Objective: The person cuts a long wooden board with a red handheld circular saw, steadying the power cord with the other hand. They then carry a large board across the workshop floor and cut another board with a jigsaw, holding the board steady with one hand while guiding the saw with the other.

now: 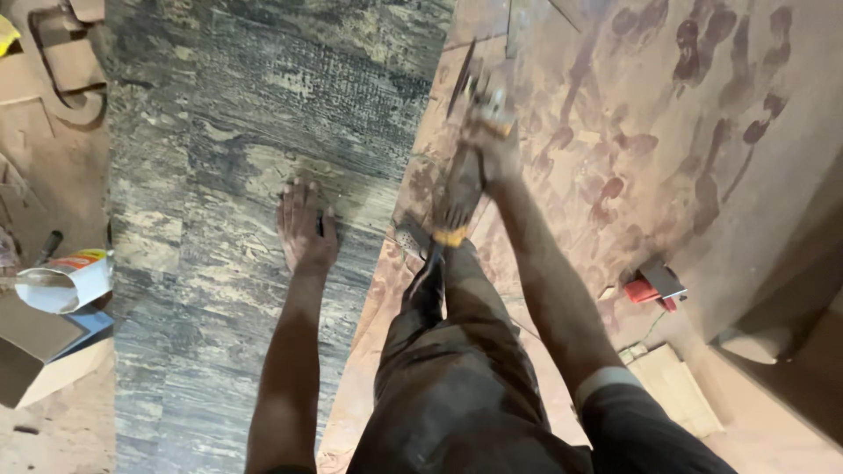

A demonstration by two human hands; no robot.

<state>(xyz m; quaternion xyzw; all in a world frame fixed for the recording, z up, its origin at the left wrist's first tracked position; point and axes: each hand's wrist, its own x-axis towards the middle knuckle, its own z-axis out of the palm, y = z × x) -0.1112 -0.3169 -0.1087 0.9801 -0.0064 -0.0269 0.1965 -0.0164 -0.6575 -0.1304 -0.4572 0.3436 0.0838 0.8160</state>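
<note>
My left hand (306,226) presses its spread fingers flat on the dark streaked stone slab (255,132), while my right hand's (493,145) fingers wrap the angle grinder (470,88) at the slab's right edge just beyond them, the cut apparently only partway along.

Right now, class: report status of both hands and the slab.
Left hand flat on dark stone slab. Right hand grips power tool at slab edge. Foot beside.
</note>
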